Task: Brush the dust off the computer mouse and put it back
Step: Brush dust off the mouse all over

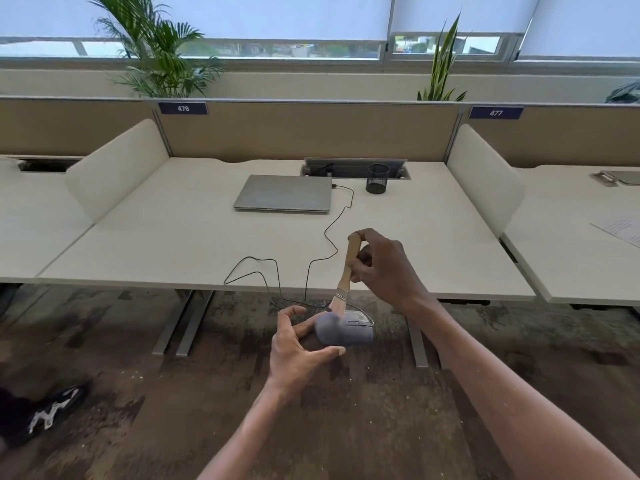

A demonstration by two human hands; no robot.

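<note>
Two hands worked off the bench; left grip [304,341] cradled the mouse [343,330], long axis running rightward; right grip [377,265] clasped the brush [346,271], bristles touching below-left.

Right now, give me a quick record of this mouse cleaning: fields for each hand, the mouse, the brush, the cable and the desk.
left hand: holds mouse, off the desk, above the floor
right hand: grips brush handle
mouse: grey, wired, dusty at the front
brush: wooden handle, bristles on mouse
cable: runs from mouse across desk to laptop
desk: closed laptop, mesh pen cup
</note>
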